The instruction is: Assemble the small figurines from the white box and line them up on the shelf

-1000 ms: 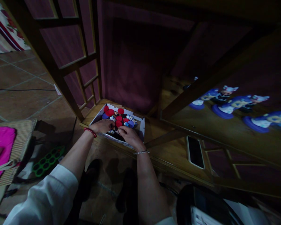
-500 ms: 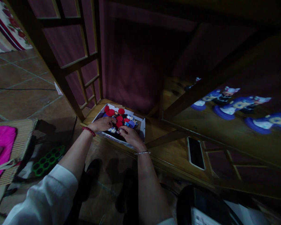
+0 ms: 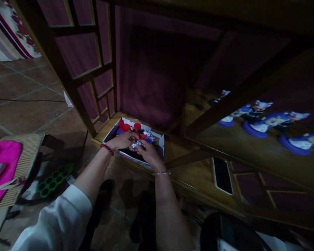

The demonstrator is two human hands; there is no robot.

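Wears a white fabric sleeve (image 3: 60, 216) on the left arm, at eight o'clock, a round-beaded red bracelet (image 3: 107, 150) on the left wrist and a thin silver-coloured bangle (image 3: 161, 173) on the right, toward six o'clock. Reaches with the left hand (image 3: 122, 141) and the right hand (image 3: 148, 152) into an open-topped white cardboard box (image 3: 161, 144), just off centre toward eight o'clock. Holds both hands near each other, fingers bent, fingertips at a small blue-and-white figure (image 3: 137, 144) inside that box; cannot tell whether clamped on it or merely touching. Sees round red pieces (image 3: 137, 126) beyond the fingers, at the box's far side. Finds the box resting on a brown wooden ledge (image 3: 184, 169), with a black-screened, pale-rimmed phone (image 3: 222, 176) at four o'clock. Sees also blue-based figurines (image 3: 264, 124) in a blurred row at three o'clock, a brown wooden lattice panel (image 3: 91, 75) at ten and, farthest, a striped floral curtain (image 3: 13, 31), also at ten.
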